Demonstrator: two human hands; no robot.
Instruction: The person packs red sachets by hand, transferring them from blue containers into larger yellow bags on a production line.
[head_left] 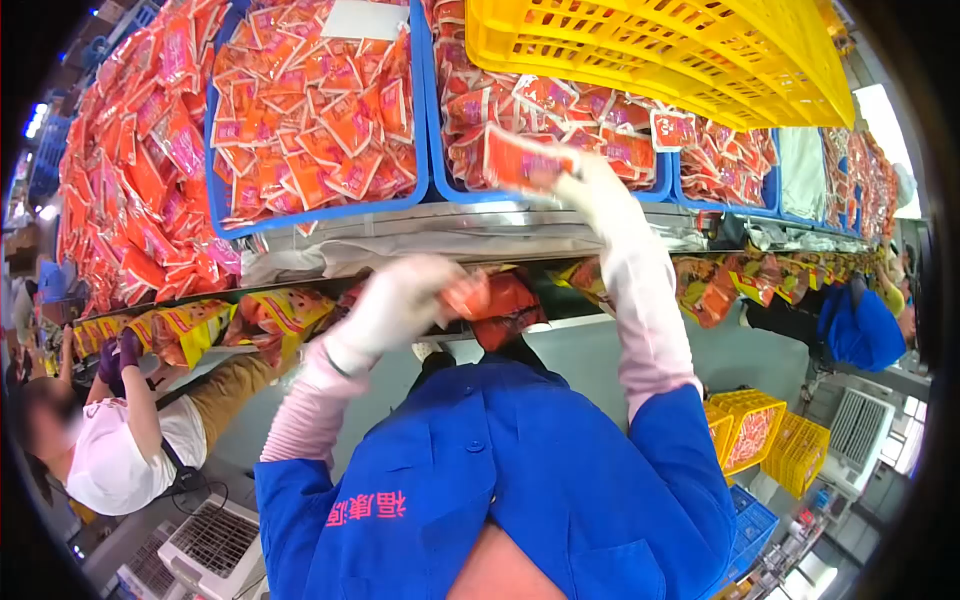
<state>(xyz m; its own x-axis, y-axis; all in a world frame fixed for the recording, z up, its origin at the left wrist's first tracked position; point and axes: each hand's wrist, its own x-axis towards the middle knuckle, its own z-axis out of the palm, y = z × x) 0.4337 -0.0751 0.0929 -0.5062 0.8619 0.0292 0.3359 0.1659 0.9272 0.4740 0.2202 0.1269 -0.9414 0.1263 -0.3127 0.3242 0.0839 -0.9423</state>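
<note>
While pinching a red packet [527,163] in the right hand [598,195], toward twelve o'clock over the blue bin [455,192], holding the left hand [385,308] at nine o'clock near a red bag [505,316], too blurred to tell if gripping or only touching a second red item [466,295]. Seems to be at the step of picking from the bin; next, probably needs a firm pinch and a lift clear of the rim.
</note>
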